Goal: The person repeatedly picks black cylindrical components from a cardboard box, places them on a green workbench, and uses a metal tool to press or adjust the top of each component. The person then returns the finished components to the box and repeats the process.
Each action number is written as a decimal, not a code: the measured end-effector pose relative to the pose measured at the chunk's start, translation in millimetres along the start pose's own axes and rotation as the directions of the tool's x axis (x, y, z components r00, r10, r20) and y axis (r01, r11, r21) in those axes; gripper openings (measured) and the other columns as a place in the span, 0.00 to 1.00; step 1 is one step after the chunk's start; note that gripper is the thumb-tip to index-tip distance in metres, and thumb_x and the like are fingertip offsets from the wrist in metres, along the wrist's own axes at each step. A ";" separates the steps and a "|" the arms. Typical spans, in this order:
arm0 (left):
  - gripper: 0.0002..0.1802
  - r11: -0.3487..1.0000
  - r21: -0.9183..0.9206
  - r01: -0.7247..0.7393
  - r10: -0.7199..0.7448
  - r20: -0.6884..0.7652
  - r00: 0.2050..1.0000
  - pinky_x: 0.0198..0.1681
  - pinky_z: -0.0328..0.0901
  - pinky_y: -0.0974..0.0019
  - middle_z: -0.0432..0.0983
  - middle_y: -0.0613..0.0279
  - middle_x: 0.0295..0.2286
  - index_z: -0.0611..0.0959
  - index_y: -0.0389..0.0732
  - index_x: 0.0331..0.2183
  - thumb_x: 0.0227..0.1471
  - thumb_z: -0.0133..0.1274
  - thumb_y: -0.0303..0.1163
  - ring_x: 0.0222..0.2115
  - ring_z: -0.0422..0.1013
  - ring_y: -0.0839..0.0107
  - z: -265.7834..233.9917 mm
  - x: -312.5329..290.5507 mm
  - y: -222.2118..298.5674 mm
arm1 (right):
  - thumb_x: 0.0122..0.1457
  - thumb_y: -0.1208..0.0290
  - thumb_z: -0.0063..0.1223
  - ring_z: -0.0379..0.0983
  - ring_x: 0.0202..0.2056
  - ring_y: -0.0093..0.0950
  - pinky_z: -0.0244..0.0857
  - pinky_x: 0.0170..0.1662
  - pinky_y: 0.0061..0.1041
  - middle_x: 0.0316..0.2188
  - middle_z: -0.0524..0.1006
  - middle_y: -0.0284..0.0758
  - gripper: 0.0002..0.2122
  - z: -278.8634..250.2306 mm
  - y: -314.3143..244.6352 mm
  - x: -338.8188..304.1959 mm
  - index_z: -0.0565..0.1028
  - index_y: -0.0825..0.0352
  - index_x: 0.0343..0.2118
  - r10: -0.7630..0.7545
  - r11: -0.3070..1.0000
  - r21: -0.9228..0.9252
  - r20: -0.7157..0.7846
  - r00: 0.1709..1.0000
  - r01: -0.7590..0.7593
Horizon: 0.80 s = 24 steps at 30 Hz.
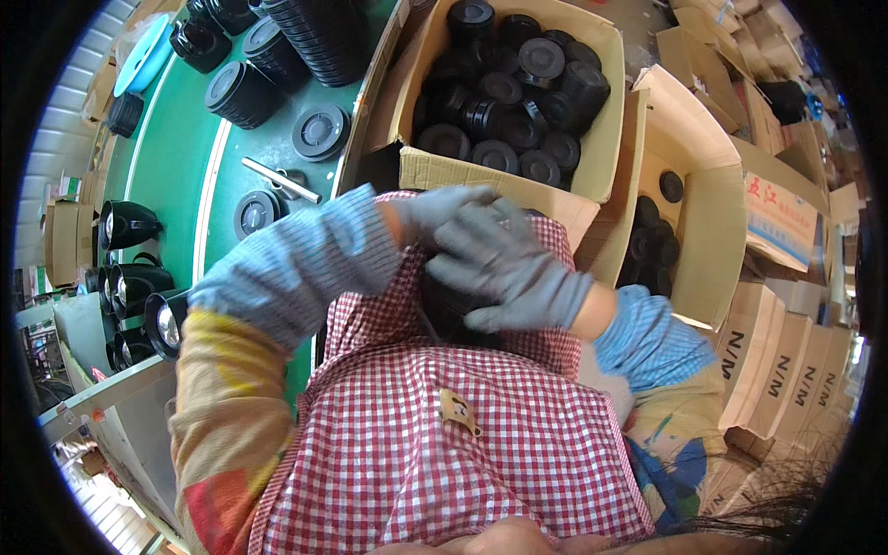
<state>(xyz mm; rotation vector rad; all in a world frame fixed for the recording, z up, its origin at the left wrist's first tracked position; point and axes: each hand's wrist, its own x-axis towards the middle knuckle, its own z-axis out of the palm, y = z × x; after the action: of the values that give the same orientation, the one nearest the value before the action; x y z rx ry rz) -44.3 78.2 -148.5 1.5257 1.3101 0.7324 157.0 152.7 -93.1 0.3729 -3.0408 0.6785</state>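
Left hand (427, 215) and right hand (504, 257), both gloved, are overlapping over the lap, right fingers covering the left's, so can't tell if either is gripping anything. Dark item (448, 310), nearest thing, is showing just below the hands against the checked apron (435, 393), mostly hidden, kind unclear; if it's lying loose, parting the hands could let it slide off the lap. Metal rod (280, 179) is lying on the green bench (171, 199) near the left sleeve (305, 259), so a careless elbow swing could be knocking it off.

Table (176, 176) left, discs (540, 58) in carton (435, 168), boxes (782, 208) right
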 end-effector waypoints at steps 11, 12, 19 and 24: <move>0.20 0.969 0.121 0.217 -0.231 0.114 0.966 0.57 0.65 0.51 0.77 0.50 0.50 0.78 0.41 0.52 0.62 0.53 0.39 0.53 0.72 0.53 -12.4 19.3 14.7 | 0.51 0.37 0.54 0.42 0.72 0.43 0.30 0.71 0.54 0.71 0.54 0.40 0.37 -2.9 6.3 16.2 0.69 0.53 0.62 -0.238 0.969 -0.079 -0.029 0.971 0.236; 0.20 0.932 0.289 0.219 -0.244 0.051 0.968 0.53 0.67 0.51 0.79 0.49 0.45 0.80 0.40 0.49 0.62 0.52 0.42 0.49 0.74 0.51 -10.7 39.2 30.4 | 0.53 0.39 0.54 0.44 0.72 0.42 0.29 0.70 0.55 0.70 0.56 0.39 0.34 14.1 -21.7 28.7 0.71 0.52 0.61 -0.177 0.983 -0.088 -0.193 0.965 0.163; 0.22 0.986 0.109 -0.125 0.135 -0.092 0.987 0.47 0.69 0.50 0.78 0.45 0.44 0.80 0.43 0.49 0.62 0.50 0.49 0.46 0.76 0.50 14.0 5.7 8.0 | 0.55 0.47 0.56 0.55 0.67 0.43 0.50 0.68 0.51 0.66 0.61 0.44 0.35 2.6 47.5 1.5 0.66 0.58 0.64 -0.044 0.945 0.324 0.026 0.999 0.033; 0.18 0.813 0.565 0.139 -0.318 0.233 0.919 0.54 0.70 0.46 0.67 0.56 0.59 0.81 0.46 0.47 0.63 0.50 0.46 0.61 0.64 0.56 -3.6 76.9 48.1 | 0.58 0.47 0.54 0.58 0.65 0.41 0.53 0.64 0.55 0.63 0.65 0.37 0.28 10.1 -35.0 48.7 0.72 0.53 0.59 -0.177 0.982 -0.004 -0.329 0.928 0.186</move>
<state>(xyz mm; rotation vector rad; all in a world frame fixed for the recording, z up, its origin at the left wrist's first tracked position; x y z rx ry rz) -10.4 154.8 -113.6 1.7834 1.4872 -0.0696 118.2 106.5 -85.0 0.4814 -2.6459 0.6922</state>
